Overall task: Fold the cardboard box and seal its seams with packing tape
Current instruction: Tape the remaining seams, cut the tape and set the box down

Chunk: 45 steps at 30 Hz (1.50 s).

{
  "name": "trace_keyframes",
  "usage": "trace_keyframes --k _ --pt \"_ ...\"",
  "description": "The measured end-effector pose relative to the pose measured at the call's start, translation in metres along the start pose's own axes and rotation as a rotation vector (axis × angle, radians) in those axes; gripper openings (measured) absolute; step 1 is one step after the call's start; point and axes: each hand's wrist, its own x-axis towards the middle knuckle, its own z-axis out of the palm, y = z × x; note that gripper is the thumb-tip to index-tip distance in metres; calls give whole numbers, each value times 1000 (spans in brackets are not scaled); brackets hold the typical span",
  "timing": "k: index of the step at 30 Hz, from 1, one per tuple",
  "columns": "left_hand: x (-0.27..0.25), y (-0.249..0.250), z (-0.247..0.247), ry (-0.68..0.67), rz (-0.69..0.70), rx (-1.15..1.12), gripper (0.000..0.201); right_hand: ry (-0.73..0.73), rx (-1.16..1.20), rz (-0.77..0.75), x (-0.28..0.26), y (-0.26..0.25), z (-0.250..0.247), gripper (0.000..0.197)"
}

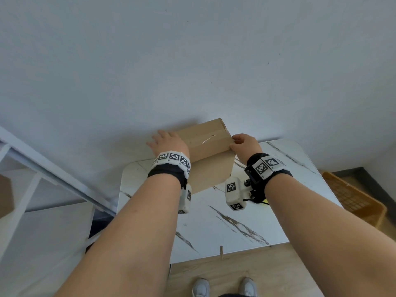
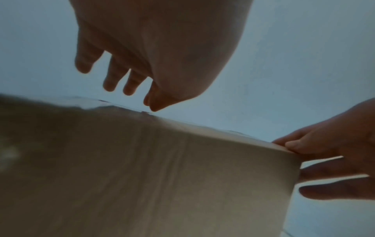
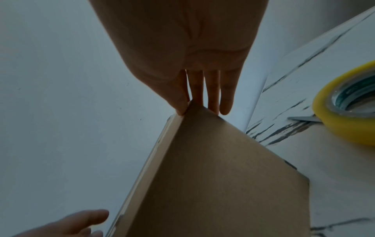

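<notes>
At the desk's [image 1: 278,221] far edge the right hand [image 1: 246,145] pinches the box's [image 1: 205,140] upper right corner while the left hand [image 1: 169,142] hovers spread and holding nothing beside its left end, so a firm press along the taped seam would probably finish it well.

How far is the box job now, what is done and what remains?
Done: the cardboard box is folded into shape, and a clear tape strip runs along its top seam. In hand: the right hand pinches a top corner; the left hand lies open at the other end. The tape roll rests on the table. Other seams are hidden, possibly untaped.
</notes>
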Motion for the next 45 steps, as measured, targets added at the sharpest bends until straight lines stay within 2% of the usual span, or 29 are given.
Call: trace_keyframes --k 2,5,7,10,14,17,22,27,32,35,39,42,45 --pt "-4 12 -1 87 98 -22 51 36 23 14 0 6 -6 38" --pt "-14 40 -1 131 279 -134 44 115 14 79 2 26 -19 34" --pt "-21 58 3 155 379 -201 44 130 -43 122 0 44 -29 34" --pt "-32 83 15 150 449 -249 48 111 -145 177 -9 76 -40 34" --pt "-38 98 37 159 444 -227 56 21 -283 267 -19 114 -41 31" --pt "-37 99 46 211 435 -208 56 -103 -455 259 -23 131 -36 21" --pt "-36 102 47 239 420 -214 53 -269 -670 264 -28 146 -23 33" --pt "-36 102 46 251 412 -252 51 -272 -691 282 -26 151 -17 35" --pt "-37 100 43 240 412 -278 51 -268 -711 291 -27 154 -15 48" --pt "-37 98 41 245 439 -240 52 -262 -731 289 -27 148 -20 45" --pt "-37 98 32 178 459 -256 53 -190 -611 272 -28 131 -29 34" --pt "-40 102 17 172 480 -272 48 -99 -376 261 -29 117 -39 32" --pt "-42 109 -3 179 532 -379 42 2 -103 256 -29 99 -53 35"
